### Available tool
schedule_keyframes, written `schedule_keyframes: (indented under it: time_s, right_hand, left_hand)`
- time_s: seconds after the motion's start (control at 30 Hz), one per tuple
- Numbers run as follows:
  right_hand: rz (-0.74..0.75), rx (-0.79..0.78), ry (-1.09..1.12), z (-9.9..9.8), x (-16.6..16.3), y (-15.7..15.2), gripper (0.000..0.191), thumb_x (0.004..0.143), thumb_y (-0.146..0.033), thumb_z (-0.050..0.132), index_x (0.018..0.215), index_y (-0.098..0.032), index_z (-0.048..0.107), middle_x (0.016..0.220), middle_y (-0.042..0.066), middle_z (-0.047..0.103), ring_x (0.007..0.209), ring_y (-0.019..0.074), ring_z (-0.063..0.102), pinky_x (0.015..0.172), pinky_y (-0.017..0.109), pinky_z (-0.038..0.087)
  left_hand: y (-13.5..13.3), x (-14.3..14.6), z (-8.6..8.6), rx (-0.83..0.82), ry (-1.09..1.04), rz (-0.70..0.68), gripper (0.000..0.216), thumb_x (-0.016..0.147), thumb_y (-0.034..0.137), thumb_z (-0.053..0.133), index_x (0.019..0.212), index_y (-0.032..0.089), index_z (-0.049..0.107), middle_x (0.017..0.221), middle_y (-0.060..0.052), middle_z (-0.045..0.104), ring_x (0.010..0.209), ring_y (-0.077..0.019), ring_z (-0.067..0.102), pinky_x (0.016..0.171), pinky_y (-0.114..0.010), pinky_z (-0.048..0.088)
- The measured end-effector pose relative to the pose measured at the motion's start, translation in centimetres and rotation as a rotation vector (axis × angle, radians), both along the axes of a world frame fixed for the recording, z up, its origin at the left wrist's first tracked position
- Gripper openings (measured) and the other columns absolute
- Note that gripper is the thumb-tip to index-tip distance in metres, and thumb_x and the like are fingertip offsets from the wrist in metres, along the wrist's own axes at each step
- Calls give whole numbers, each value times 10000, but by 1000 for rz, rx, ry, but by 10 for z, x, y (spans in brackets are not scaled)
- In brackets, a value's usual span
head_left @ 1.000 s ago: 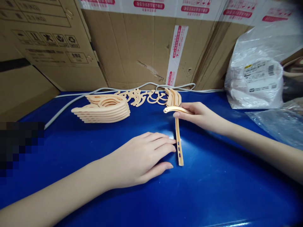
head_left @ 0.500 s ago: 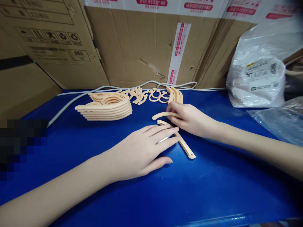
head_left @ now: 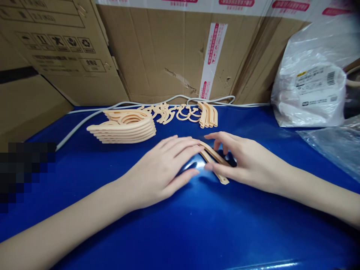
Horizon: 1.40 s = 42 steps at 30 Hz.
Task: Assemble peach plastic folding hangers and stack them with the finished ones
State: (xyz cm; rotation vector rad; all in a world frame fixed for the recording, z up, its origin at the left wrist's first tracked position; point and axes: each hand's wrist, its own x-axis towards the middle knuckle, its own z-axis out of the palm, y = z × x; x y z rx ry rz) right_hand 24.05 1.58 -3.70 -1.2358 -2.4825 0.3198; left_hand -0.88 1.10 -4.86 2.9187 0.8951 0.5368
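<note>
Strips: thin peach plastic strips, flat on blue table.
Left hand: open, touching them.
Right hand: cupped over; grip unclear.
Edge: brown cardboard boxes behind.

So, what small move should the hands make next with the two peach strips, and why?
Probably close the right hand around the two peach strips: they lie flat on the blue table, side by side, and the left hand only touches them.

We counted two bare hands, the left hand and the right hand, and two slim peach plastic strips. There was one stack of about six curved peach plastic hanger pieces, four curved peach plastic arms and one white labelled plastic bag. The small peach plastic hooks were too tangled to count.
</note>
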Motion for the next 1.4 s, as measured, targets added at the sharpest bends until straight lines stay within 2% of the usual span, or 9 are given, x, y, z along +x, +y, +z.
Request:
schedule_keyframes:
  time_s: [0.1, 0.2, 0.27, 0.4, 0.6, 0.8, 1.0, 1.27, 1.4]
  right_hand:
    - [29, 21, 4, -5, 1, -4, 550, 880, -463, 674, 1355, -271, 474, 1232, 116, 676, 1054, 305, 674, 785, 421, 563]
    - [66, 15, 65, -12, 1, 1, 536, 916, -251, 598, 1416, -291, 411, 1173, 77, 702, 1057, 269, 675, 814, 413, 566]
    - [101, 17, 112, -16, 1, 7, 518, 925, -199, 563, 1412, -286, 411, 1179, 61, 704, 1050, 241, 676, 852, 404, 562]
    - [117, 46, 132, -20, 5, 21, 360, 964, -246, 559, 1320, -248, 505, 1251, 82, 681, 1079, 235, 664, 890, 395, 555]
    - [101, 67, 151, -20, 12, 29, 261, 943, -266, 652, 1179, -166, 599, 1116, 67, 710, 919, 177, 665, 831, 310, 548]
    - [121, 90, 124, -20, 12, 33, 146, 965, -274, 624, 1047, -154, 634, 1020, 70, 677, 944, 182, 637, 838, 304, 521]
    - [225, -20, 90, -12, 21, 41, 216, 970, -274, 606, 1151, -163, 651, 1056, 69, 656, 976, 178, 623, 847, 299, 519]
    - [125, -44, 106, -10, 23, 43, 235, 953, -304, 643, 1095, -130, 712, 1007, 76, 682, 909, 166, 671, 805, 277, 523]
    - [128, -19, 108, -11, 23, 44, 254, 959, -317, 634, 1092, -115, 711, 1012, 87, 673, 911, 169, 666, 808, 278, 524]
  left_hand:
    - [6, -3, 1, 34, -56, 125, 416, 1022, 313, 464, 1396, 138, 514, 1473, -134, 544, 1367, -282, 492, 1149, -472, 395]
    - [12, -7, -1, 32, -56, 172, 397, 1013, 300, 476, 1375, 148, 530, 1432, -128, 575, 1293, -290, 550, 1078, -465, 457]
    - [14, -8, -3, 11, -38, 177, 344, 1025, 296, 448, 1315, 164, 575, 1338, -111, 637, 1194, -280, 604, 1002, -451, 495]
    - [18, -8, -6, -39, -50, 197, 304, 1048, 329, 405, 1137, 186, 658, 1132, -74, 697, 993, -247, 653, 871, -409, 524]
    - [22, -6, -11, -59, -135, 229, 293, 1045, 336, 446, 1155, 176, 666, 1115, -61, 703, 1023, -237, 638, 898, -394, 505]
    - [24, -5, -12, -59, -144, 224, 276, 1043, 287, 459, 1187, 180, 668, 1125, -49, 704, 1010, -225, 625, 891, -386, 497]
    - [23, -6, -12, -70, -157, 236, 264, 1049, 288, 458, 1218, 228, 652, 1132, -16, 702, 999, -208, 617, 869, -360, 493]
    - [24, -3, -11, -68, -200, 290, 344, 1041, 286, 479, 1322, 126, 597, 1112, -56, 727, 960, -217, 629, 840, -350, 501]
    - [25, -4, -10, -48, -176, 237, 297, 1046, 264, 462, 1260, 161, 639, 1208, -50, 715, 1032, -214, 625, 888, -343, 504]
